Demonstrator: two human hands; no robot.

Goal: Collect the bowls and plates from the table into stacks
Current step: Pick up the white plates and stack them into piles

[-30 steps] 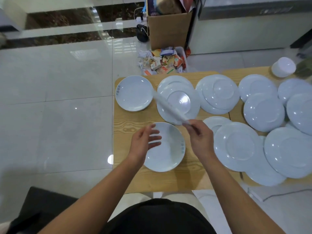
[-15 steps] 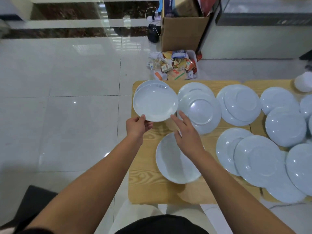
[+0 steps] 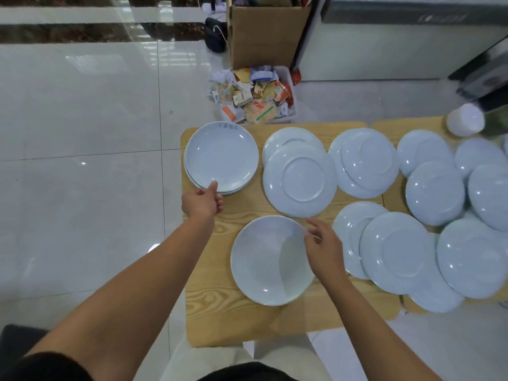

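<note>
Pale wood table [image 3: 217, 320] on a glossy tiled floor [image 3: 82, 133], caught from overhead in mid-clearing. Nearest the camera, a shallow bowl [image 3: 264, 265], unmoved since a second ago and not yet collected. Beyond it, at the far left corner, the change of the moment: top plate [image 3: 221, 156], held aloft in both hands half a second earlier, now set down on the one already waiting there, rims nearly flush. First stack [image 3: 242, 182] begun, two pieces high. By the look of things, most of the job still ahead, with loose overlapping plates [image 3: 299, 178] spread across the middle and right of the table. Right hand [image 3: 324, 251] gone from that plate and back over the near bowl's right rim, fingers loose and apart, holding nothing, contact with the rim too close to call. Left hand [image 3: 202, 202] at the stack's near edge, thumb laid on the top plate's rim, fingers curled below it in what reads as a light pinch, probably about to let go.
</note>
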